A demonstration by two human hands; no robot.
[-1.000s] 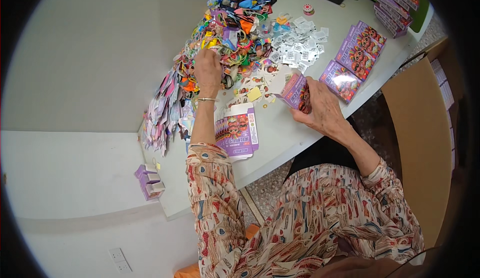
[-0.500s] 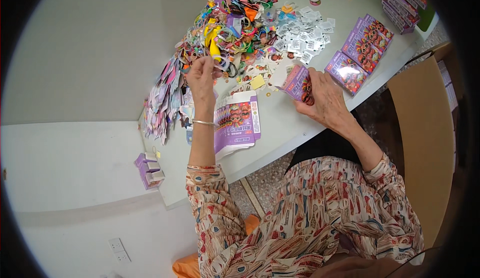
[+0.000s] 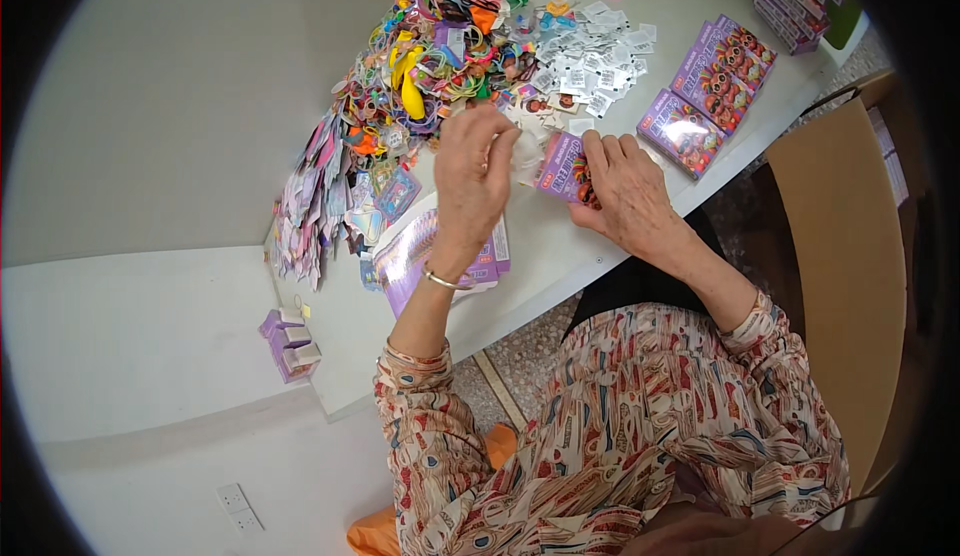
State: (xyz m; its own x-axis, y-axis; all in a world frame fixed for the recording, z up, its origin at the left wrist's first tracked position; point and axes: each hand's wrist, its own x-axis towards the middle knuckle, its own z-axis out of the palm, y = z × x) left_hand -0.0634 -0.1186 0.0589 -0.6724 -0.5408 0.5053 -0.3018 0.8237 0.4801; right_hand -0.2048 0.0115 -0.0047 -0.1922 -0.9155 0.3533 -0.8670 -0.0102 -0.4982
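Observation:
My right hand (image 3: 632, 194) grips a small purple printed box (image 3: 566, 168), its open end toward the left. Close to that end is my left hand (image 3: 470, 178), its fingers pinched together. A whitish, see-through item (image 3: 526, 156) shows between the fingertips and the box; its kind is not clear. Beneath my left forearm lies a pile of flat, unfolded purple boxes (image 3: 488, 268). Beyond my left hand spreads a heap of colourful small trinkets and bands (image 3: 460, 56), with a yellow balloon-like piece (image 3: 408, 84) on it.
Small white printed packets (image 3: 595, 56) lie right of the heap. Finished-looking purple boxes (image 3: 683, 131) rest at the right, with a stack of more boxes (image 3: 790, 6) behind. Shiny flat packs (image 3: 312, 196) fan out at the left. A cardboard carton (image 3: 840, 256) stands beside the table.
My left hand has moved from the trinket heap rightward to the open end of the box, bringing the whitish item. My right hand and the box have shifted slightly left.

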